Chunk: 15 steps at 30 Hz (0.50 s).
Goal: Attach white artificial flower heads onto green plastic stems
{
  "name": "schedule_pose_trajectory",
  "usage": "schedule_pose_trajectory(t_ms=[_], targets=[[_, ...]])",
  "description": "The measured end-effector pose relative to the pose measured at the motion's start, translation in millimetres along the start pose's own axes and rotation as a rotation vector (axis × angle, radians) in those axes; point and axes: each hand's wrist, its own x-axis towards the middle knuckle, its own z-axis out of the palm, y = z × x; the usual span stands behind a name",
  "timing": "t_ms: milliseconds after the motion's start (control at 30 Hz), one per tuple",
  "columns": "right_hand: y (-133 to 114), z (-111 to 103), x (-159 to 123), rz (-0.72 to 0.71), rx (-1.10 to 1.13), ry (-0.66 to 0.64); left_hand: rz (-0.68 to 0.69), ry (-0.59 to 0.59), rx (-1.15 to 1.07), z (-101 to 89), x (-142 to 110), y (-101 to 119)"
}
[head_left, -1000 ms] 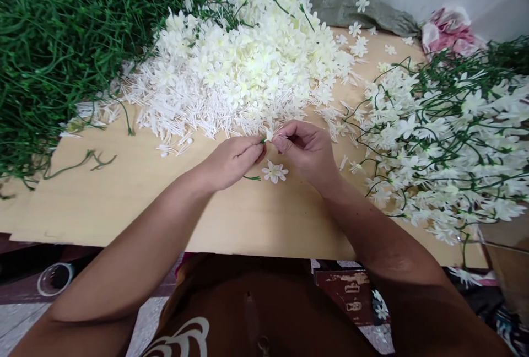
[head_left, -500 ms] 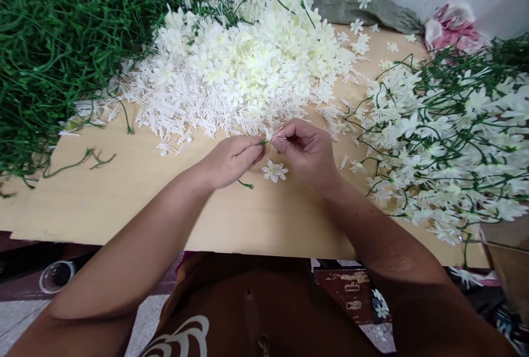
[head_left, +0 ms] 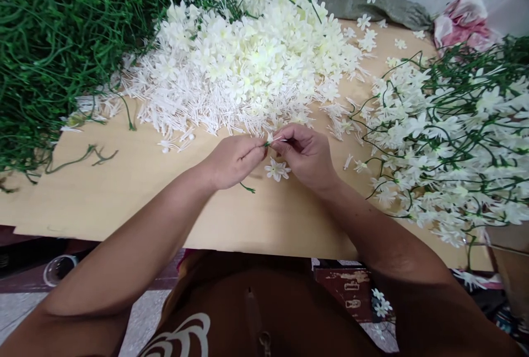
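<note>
My left hand (head_left: 238, 160) is closed round a green artificial stem (head_left: 248, 187); its lower end sticks out below the palm, and its tip shows at the fingertips. Against that tip, my right hand (head_left: 308, 153) pinches a thin white flower stamen (head_left: 279, 139), thumb and forefinger together. The two hands nearly touch. Just below the fingers is a white artificial flower (head_left: 277, 169); whether it hangs from the same stem or lies on the table, I cannot tell.
Beyond my hands spreads a heap of white petals (head_left: 264, 54) with loose white stamens (head_left: 185, 98) along its front. Green stems (head_left: 74, 32) pile up at the left. Finished flower stems (head_left: 446, 142) lie at the right. A cardboard sheet (head_left: 165, 214) covers the tabletop.
The right fingertips have shifted slightly, and more of the thin white stamen shows between them. My left hand keeps its grip on the stem. The whole view has moved a little.
</note>
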Motion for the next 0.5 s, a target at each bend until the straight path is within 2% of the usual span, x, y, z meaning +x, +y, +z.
schedule_pose_trajectory(t_ms=[367, 500], targets=[[0.6, 4.5, -5.4, -0.110, -0.119, 0.041, 0.016, -0.007, 0.166, -1.8, 0.5, 2.7], [-0.3, 8.0, -8.0, -0.203, -0.213, 0.070, 0.020, 0.008, 0.228, 0.0, 1.0, 2.0]])
